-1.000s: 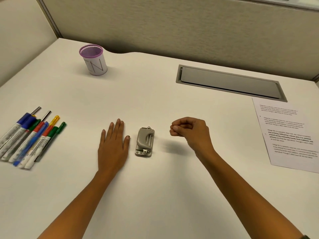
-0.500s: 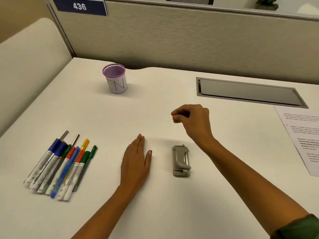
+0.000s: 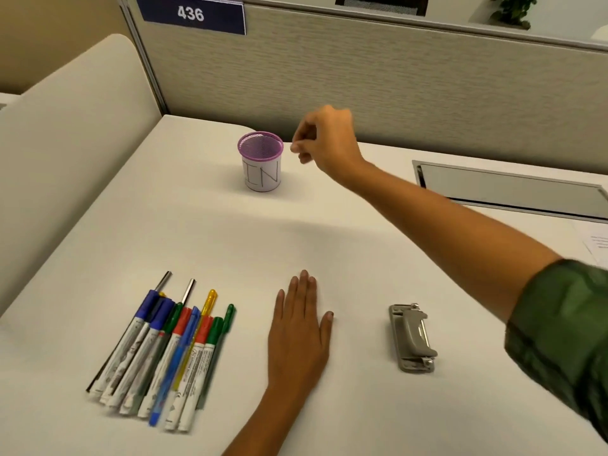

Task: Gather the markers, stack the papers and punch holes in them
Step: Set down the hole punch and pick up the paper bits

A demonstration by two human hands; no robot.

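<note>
A white counter [image 3: 230, 238] is seen w/ a curved back edge. A beige fabric partition [image 3: 378, 80] is set behind it, w/ a dark blue sign [image 3: 192, 14] marked "436" fixed at top left. A grey metal cable hatch [image 3: 506, 189] is recessed in the counter, far right. A green plant [image 3: 511, 9], poss. potted, is glimpsed beyond the partition, blurred.

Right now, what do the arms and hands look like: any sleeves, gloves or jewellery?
Both hands are bare: no gloves, rings or watch visible. The right arm wears a dark green sleeve pushed up near the elbow. The left hand and forearm show no sleeve in view.
</note>
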